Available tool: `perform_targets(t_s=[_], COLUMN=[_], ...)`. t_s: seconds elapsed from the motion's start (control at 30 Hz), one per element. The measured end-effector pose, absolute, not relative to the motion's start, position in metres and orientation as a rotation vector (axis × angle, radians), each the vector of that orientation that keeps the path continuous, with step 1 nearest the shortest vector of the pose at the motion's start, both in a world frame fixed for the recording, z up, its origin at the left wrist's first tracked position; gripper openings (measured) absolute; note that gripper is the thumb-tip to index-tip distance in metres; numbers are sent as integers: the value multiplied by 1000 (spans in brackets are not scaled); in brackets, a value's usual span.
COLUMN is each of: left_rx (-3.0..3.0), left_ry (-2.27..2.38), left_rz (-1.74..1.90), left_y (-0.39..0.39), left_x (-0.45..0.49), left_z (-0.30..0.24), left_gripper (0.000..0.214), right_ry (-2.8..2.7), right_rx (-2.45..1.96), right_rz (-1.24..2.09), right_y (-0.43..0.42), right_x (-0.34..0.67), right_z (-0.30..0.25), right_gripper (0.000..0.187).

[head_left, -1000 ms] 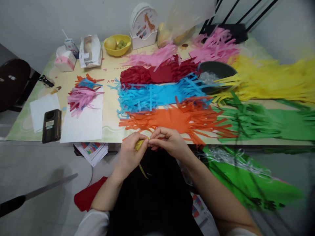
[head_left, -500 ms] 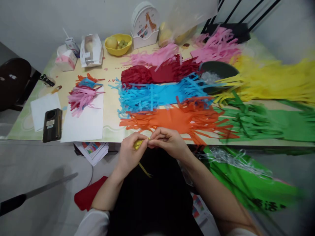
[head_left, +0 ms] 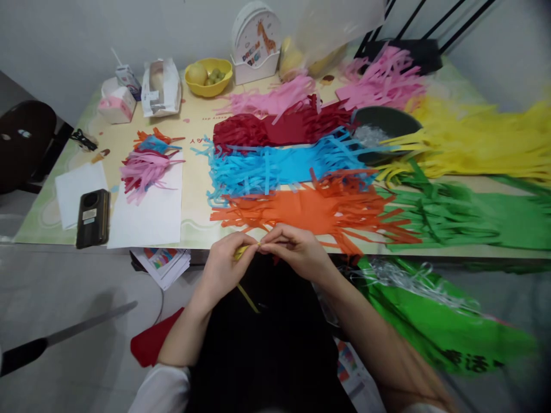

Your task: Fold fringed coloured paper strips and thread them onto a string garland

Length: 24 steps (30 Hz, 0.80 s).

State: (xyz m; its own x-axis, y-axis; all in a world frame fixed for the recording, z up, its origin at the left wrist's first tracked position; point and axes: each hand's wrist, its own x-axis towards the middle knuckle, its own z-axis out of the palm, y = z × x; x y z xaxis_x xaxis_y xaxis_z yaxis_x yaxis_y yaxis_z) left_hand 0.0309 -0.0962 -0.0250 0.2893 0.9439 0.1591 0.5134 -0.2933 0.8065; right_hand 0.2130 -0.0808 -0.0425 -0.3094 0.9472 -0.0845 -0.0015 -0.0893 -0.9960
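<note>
Both hands met just below the near edge of the orange fringed paper (head_left: 310, 209), over the person's dark lap. The left hand (head_left: 224, 267) was closed around a yellow paper strip (head_left: 248, 299), its fingers curled tight on the bunched upper part. The strip's loose tail hung down from under that hand, slanting away from the orange paper. The right hand (head_left: 297, 249) pinched the same strip from the other side with thumb and forefinger drawn narrow together, so the fingertips of the two hands touched. How much of the strip lay folded inside the left hand could not be told.

The orange paper lay flat at the front of the table (head_left: 193, 123). Just behind it lay the blue fringed paper (head_left: 275, 166), then the dark red one (head_left: 275, 129), then a pink one (head_left: 275, 100) — each band touching or overlapping the next. To the right of the orange paper, with fringes tangled into it, spread the green fringed paper (head_left: 451, 215), and behind that the yellow fringed paper (head_left: 473, 143). A dark bowl (head_left: 383, 123) sat behind the orange paper's right end.

Left of the orange paper lay a white sheet (head_left: 146, 212) with a small tassel bundle (head_left: 146, 163) at its far edge, and beyond the sheet a black device (head_left: 92, 218). Well behind the orange paper — at the wall — stood a yellow bowl (head_left: 209, 77) and a giraffe clock (head_left: 256, 43).
</note>
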Motion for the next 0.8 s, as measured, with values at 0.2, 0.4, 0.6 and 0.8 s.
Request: perform_targets(t_s=[0.2, 0.4, 0.6, 0.8], left_rx=[1740, 1379, 1330, 1408], left_ry=[1367, 1324, 1273, 1275], left_rz=[979, 1094, 1111, 1059], left_y=[-104, -105, -108, -112], left_x=[39, 43, 41, 39], left_z=[-37, -46, -46, -45], left_gripper=[9, 10, 6, 12], right_ry=[-1352, -1445, -1521, -1560], right_rx=[-1091, -1154, -1194, -1205], right_rz=[1661, 1622, 1592, 1524], right_y=[-78, -79, -77, -77], right_x=[214, 210, 209, 207], right_z=[-40, -40, -44, -46], right_gripper=[30, 24, 24, 24])
